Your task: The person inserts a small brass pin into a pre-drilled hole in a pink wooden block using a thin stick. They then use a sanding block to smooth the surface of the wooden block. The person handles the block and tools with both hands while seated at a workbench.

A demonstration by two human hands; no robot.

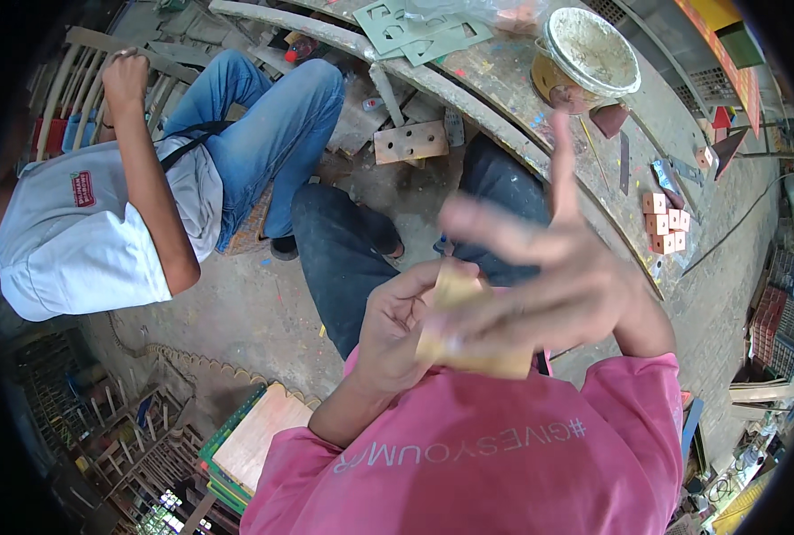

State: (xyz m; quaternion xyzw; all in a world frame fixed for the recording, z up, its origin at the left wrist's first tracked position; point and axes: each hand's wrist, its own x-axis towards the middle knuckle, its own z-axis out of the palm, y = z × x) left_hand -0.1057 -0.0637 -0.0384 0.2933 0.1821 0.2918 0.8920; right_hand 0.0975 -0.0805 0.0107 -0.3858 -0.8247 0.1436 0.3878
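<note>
My left hand point(386, 332) is closed around a tan, flat, board-like piece point(497, 364) in front of my pink shirt. The exact kind of this piece is unclear, since the fingers cover part of it. Across its front passes my right hand point(580, 290), smeared by motion. The right index finger points up and the thumb stretches to the left, spread apart. The other right fingers lie over the piece; whether they touch it I cannot tell.
Along the right runs a workbench point(504, 94) with green stencil sheets point(419, 31), a crusted white bucket point(589, 58) and several small drilled wooden blocks point(665, 223). Another person point(103, 205) sits at the left. A drilled board point(410, 143) lies beyond my knees; stacked panels point(259, 437) stand lower left.
</note>
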